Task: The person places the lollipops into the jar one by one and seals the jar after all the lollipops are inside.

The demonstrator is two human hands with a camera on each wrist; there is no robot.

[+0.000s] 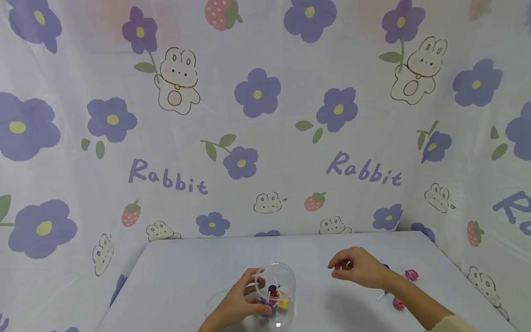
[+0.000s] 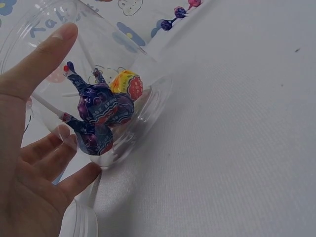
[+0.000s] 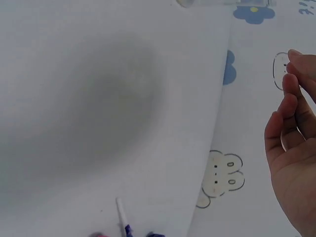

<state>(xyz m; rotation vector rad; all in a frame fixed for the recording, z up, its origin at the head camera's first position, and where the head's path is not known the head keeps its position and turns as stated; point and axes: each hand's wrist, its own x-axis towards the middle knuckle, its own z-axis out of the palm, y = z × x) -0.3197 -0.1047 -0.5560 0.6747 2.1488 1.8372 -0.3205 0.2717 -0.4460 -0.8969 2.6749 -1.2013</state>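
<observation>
My left hand [image 1: 237, 300] grips a clear plastic jar [image 1: 292, 289] from its left side, thumb on one side and fingers on the other. Several wrapped lollipops lie inside the jar; in the left wrist view these include dark purple lollipops [image 2: 97, 104] and a yellow-and-red lollipop [image 2: 127, 85], with white sticks against the wall. My right hand [image 1: 358, 267] hovers above the table to the right of the jar, fingers loosely bent with nothing between them. Near that forearm lie pink lollipops [image 1: 411, 275] and a lollipop's white stick [image 1: 380, 297], partly hidden by the arm.
A clear round rim [image 1: 210, 302] shows left of the jar, partly behind my left hand. The white-covered table [image 1: 186, 263] meets a curtain [image 1: 290, 152] printed with flowers, rabbits and strawberries at its back and sides.
</observation>
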